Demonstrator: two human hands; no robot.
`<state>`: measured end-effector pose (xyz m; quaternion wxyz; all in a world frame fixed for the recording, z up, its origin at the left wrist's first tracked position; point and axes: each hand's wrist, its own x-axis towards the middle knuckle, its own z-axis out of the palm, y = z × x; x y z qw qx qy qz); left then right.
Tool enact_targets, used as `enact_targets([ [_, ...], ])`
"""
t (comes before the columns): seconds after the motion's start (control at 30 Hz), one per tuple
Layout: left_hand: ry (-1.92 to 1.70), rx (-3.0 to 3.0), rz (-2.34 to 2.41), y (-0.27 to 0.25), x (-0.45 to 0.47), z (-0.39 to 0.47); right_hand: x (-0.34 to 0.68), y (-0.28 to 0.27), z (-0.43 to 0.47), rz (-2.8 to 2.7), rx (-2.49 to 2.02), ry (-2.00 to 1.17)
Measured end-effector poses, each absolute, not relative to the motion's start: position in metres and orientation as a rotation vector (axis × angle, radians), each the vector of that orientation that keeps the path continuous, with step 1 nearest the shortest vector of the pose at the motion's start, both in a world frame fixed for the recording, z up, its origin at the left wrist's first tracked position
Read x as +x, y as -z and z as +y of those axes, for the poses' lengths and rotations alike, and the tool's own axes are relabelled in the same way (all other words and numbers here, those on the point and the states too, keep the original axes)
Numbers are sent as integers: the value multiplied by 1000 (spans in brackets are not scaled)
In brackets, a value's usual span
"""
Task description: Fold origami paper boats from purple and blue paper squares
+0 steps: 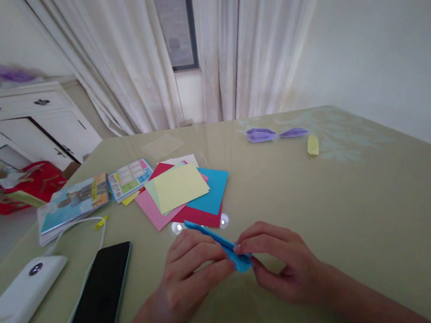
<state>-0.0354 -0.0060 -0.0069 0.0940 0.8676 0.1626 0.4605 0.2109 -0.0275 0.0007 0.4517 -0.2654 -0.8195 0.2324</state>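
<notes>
A narrow folded strip of blue paper [242, 262] lies slantwise between my hands, just above the near part of the table [358, 248]. My left hand [193, 267] is closed over its middle, with the fingers covering much of it. At its near right end, my right hand [282, 259] pinches the paper between thumb and fingers. The far end of the strip sticks out past my left knuckles. Part of the folds is hidden by my fingers.
Loose coloured sheets [182, 187] lie overlapped beyond my hands. Purple folded papers [260, 135] and a small yellow folded piece [312, 145] rest at the far right. On the left are a booklet [75, 201], a black phone [95, 309] and a white power bank [22, 309] with a cable.
</notes>
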Motion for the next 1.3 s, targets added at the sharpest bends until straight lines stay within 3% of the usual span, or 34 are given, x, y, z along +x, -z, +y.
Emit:
enact_targets([
  [1.3, -1346, 2532, 546, 15, -34, -5, 213, -3, -26, -2024, -619, -601],
])
